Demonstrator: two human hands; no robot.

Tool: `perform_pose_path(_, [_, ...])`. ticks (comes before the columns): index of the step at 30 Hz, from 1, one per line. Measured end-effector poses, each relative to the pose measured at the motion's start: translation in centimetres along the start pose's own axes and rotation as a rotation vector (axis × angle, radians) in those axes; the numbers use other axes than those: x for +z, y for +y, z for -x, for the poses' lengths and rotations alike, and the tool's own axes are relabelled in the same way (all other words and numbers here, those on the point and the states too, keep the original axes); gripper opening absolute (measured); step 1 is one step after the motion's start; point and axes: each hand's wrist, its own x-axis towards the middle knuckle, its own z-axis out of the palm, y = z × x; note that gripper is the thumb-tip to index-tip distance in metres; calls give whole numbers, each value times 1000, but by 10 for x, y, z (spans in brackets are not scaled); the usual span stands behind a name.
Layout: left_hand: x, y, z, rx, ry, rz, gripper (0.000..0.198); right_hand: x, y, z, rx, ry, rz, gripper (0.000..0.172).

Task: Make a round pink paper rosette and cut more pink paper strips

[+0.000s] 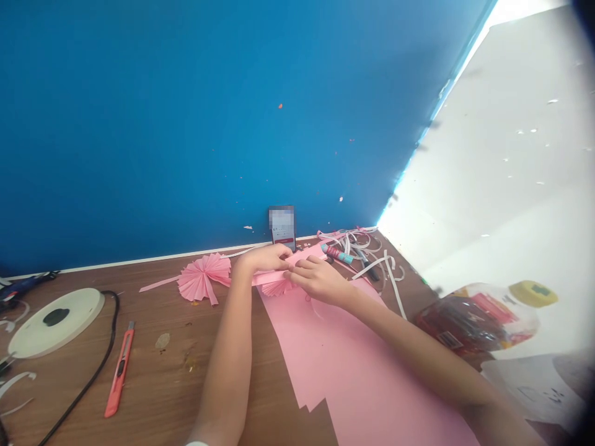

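Note:
A folded strip of pink paper (270,278) lies across the space between my hands. My left hand (267,257) has its fingers closed on the strip's upper part, and my right hand (318,279) pinches it from the right side. Under the strip, part of a pleated pink paper fan (277,287) shows. To the left rests a round pleated pink paper rosette (204,277) with loose paper tails. A large pink paper sheet (344,353) spreads beneath my right forearm, one edge cut in notches.
A phone (282,228) leans on the blue wall. Glue stick (338,253) and paper scraps (372,241) lie at the back right. A red box cutter (119,370), a white disc (58,322) and a black cable (109,347) are at left; a bottle (483,316) lies right.

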Motion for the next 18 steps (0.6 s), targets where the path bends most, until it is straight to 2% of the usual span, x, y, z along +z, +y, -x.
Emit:
perform_pose_path(5, [-1,2,1,14,-7,-1,19,-1,-2,3,-93,-1,114,29])
perform_pose_path(13, [0,3,0,21,8,-33,17,10,2,5,-29,40,125,28])
perform_pose_path(18, [0,0,-1,17,11,-36,17,8,-2,4,-61,24,115,28])
